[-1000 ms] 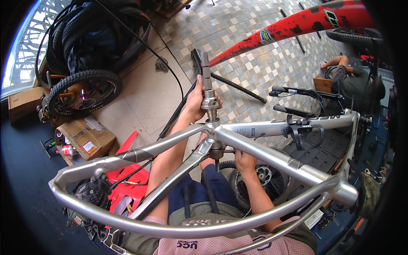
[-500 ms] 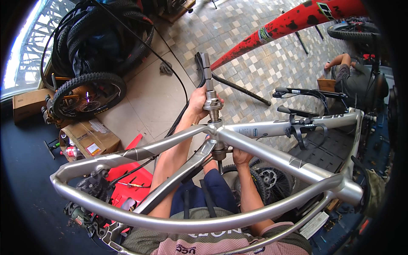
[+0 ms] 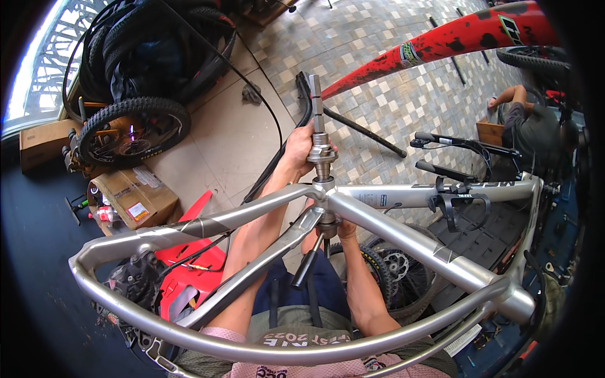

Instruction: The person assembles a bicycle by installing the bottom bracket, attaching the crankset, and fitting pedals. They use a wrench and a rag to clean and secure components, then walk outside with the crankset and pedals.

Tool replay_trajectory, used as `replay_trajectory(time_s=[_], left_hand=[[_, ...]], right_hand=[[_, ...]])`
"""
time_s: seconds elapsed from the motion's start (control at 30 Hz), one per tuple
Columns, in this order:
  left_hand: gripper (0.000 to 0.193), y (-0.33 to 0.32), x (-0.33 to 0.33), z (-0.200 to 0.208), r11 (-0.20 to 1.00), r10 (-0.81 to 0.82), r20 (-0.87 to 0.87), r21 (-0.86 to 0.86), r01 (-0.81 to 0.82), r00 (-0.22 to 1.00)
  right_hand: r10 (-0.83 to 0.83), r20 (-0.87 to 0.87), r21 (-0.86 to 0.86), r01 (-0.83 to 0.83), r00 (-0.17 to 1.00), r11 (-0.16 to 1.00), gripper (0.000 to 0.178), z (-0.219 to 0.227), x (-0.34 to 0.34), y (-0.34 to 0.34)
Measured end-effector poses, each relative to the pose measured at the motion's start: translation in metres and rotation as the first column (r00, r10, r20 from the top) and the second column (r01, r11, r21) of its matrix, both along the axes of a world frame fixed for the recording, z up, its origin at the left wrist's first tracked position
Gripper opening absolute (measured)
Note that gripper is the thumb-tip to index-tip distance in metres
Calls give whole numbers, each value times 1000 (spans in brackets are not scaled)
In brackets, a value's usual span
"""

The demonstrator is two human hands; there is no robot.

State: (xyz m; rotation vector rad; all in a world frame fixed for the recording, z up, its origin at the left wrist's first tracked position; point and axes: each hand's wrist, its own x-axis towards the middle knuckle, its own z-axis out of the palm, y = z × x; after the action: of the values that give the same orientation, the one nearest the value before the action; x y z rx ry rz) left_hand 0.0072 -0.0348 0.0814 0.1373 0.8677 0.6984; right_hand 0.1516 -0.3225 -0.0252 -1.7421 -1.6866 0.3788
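Tool, long and metallic, passes through joint of silver bike frame. My left grip curls closed round its upper part. My right grip sits by lower metal cup, partly hidden behind frame; can't tell how closed. Black handle slants below cup.

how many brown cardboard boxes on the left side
2: a plain brown cardboard box left of the knobbly black tyre, and a white-labelled brown cardboard box below that tyre; more may be hidden.
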Motion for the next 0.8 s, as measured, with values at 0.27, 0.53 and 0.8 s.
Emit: replay_trajectory(time_s=[0.27, 0.53, 0.8], left_hand=[[45, 0, 0, 0, 1000, 3, 15, -11, -3, 1000], [47, 5, -3, -2, 997, -52, -43, 63, 55, 998], [56, 12, -18, 10, 973, -60, -168, 211, 96, 984]], right_hand=[[69, -99, -56, -75, 993, 996, 43, -5, -16, 10], [30, -314, -286, -124, 949, 950, 46, 4, 8, 22], [-67, -570, -555, -323, 819, 767, 49, 27, 52, 17]])
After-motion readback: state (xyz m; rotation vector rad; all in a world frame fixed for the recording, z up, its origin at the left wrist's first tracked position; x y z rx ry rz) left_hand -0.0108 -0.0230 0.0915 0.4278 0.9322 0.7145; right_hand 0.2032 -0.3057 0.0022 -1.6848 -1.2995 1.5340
